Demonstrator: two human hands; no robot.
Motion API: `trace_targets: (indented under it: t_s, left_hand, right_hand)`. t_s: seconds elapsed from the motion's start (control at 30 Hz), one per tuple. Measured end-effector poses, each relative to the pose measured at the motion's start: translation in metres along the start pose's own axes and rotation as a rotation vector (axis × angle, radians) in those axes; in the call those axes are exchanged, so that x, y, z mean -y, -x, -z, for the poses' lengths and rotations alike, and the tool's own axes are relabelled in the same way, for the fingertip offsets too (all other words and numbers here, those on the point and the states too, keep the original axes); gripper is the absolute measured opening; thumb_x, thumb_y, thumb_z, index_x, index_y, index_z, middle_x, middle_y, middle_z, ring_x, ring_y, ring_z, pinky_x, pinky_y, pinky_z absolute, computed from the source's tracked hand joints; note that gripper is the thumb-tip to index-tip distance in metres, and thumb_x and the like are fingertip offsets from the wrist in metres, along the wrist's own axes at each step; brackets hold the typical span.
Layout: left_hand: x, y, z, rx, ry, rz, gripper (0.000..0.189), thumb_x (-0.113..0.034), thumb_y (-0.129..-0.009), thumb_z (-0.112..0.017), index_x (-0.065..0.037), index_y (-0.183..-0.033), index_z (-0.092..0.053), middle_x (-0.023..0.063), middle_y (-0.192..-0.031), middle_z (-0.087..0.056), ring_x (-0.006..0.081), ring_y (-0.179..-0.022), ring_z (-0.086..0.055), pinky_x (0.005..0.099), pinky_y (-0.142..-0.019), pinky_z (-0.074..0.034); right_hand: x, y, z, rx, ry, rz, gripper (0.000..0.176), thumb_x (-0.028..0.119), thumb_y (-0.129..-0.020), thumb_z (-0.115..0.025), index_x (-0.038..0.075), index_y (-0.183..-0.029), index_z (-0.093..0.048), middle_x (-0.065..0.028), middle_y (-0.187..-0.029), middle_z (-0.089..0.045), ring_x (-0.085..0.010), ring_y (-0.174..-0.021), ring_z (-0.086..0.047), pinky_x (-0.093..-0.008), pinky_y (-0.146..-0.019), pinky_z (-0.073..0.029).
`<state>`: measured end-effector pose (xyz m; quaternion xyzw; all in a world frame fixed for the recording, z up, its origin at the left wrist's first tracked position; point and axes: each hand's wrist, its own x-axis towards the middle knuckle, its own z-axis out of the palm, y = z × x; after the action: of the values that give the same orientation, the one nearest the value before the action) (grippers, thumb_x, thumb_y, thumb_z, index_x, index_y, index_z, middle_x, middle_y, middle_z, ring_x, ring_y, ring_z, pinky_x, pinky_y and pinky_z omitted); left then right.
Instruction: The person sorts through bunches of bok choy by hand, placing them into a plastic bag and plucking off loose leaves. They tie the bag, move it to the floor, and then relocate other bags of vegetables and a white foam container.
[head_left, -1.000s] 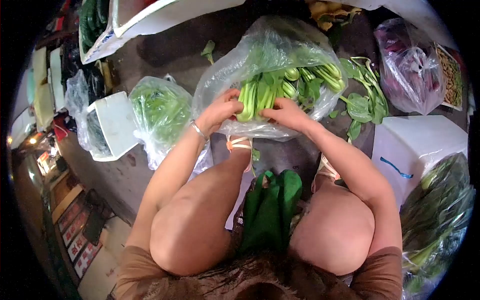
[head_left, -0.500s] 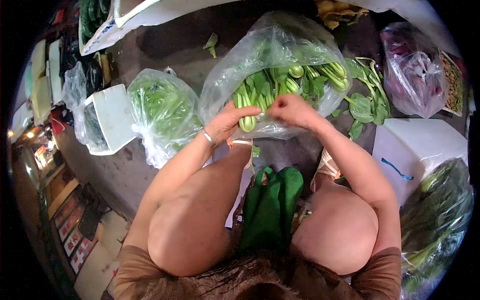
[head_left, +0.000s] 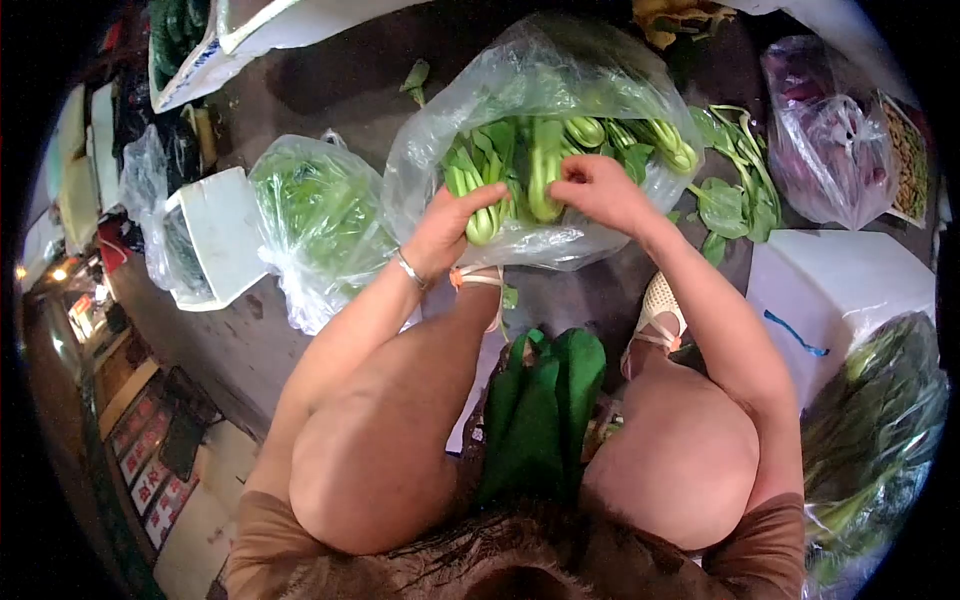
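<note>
My left hand [head_left: 447,228] is closed round a head of bok choy [head_left: 480,222], its thumb lying across the pale stalks. Beside it, my right hand [head_left: 604,194] has its fingers pinched at the edge of another bok choy head [head_left: 544,170], which stands base towards me. Both heads are at the mouth of a large clear plastic bag [head_left: 420,140]. Further bok choy [head_left: 672,148] lies inside the bag to the right, base outward. The right fingertips partly cover the stalks they touch.
On the left are a bag of leafy greens [head_left: 325,205] and a white foam box [head_left: 225,235]. Loose leaves [head_left: 722,212], a bag of purple vegetables [head_left: 840,170], a white box [head_left: 850,285] and bagged dark greens [head_left: 880,440] lie to the right. Green cloth [head_left: 545,410] hangs between my knees.
My left hand has shifted slightly left with its bok choy. The right hand has moved up a little, and a bok choy head now stands at its fingers.
</note>
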<state>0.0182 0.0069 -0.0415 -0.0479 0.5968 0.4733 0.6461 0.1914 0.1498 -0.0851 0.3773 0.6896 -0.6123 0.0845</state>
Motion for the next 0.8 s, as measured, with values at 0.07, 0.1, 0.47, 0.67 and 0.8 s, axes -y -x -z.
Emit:
trace_targets:
  t_s: [0.07,0.1,0.47,0.67,0.8]
  left_hand:
    - [0.007,0.000,0.006,0.160,0.135,0.043,0.036,-0.006,-0.086,-0.066,-0.001,-0.120,-0.055,0.0065,-0.111,-0.064,0.0170,-0.098,-0.063,0.0308,-0.088,-0.050]
    - [0.014,-0.001,0.009,0.197,0.168,0.055,0.040,-0.006,-0.085,-0.068,-0.002,-0.122,-0.054,0.0075,-0.112,-0.064,0.0183,-0.099,-0.063,0.0326,-0.087,-0.051]
    - [0.008,0.009,0.023,-0.054,0.028,0.079,0.046,0.006,-0.073,-0.068,0.001,-0.117,-0.056,0.0105,-0.102,-0.065,0.0219,-0.089,-0.065,0.0351,-0.078,-0.055]
    - [0.001,0.014,0.015,-0.002,0.065,0.005,0.039,0.001,-0.077,-0.067,0.002,-0.114,-0.055,0.0083,-0.093,-0.064,0.0192,-0.081,-0.066,0.0328,-0.075,-0.056]
    - [0.006,0.013,0.024,0.026,0.101,0.010,0.039,0.000,-0.078,-0.067,0.003,-0.115,-0.054,0.0107,-0.099,-0.065,0.0211,-0.087,-0.066,0.0339,-0.079,-0.056]
  right_hand:
    - [0.013,0.004,-0.008,0.200,0.064,0.095,0.039,0.035,-0.075,-0.062,-0.001,-0.090,-0.066,-0.0211,-0.085,-0.066,-0.0354,-0.080,-0.064,-0.0435,-0.073,-0.050]
    - [0.015,0.006,-0.023,0.223,0.069,0.159,0.032,0.027,-0.078,-0.061,-0.002,-0.090,-0.063,-0.0155,-0.078,-0.064,-0.0240,-0.070,-0.060,-0.0364,-0.067,-0.048]
    - [-0.017,-0.022,-0.038,0.127,0.356,-0.098,0.022,0.011,-0.081,-0.056,-0.002,-0.095,-0.067,-0.0208,-0.098,-0.067,-0.0334,-0.090,-0.067,-0.0433,-0.075,-0.053]
    - [-0.014,-0.017,-0.061,0.057,0.489,-0.170,0.029,0.020,-0.077,-0.064,-0.001,-0.098,-0.067,-0.0207,-0.100,-0.067,-0.0348,-0.092,-0.066,-0.0427,-0.079,-0.053]
    - [-0.034,-0.022,-0.040,0.062,0.136,-0.155,0.039,0.031,-0.073,-0.071,-0.002,-0.094,-0.062,-0.0168,-0.090,-0.068,-0.0294,-0.079,-0.067,-0.0380,-0.072,-0.053]
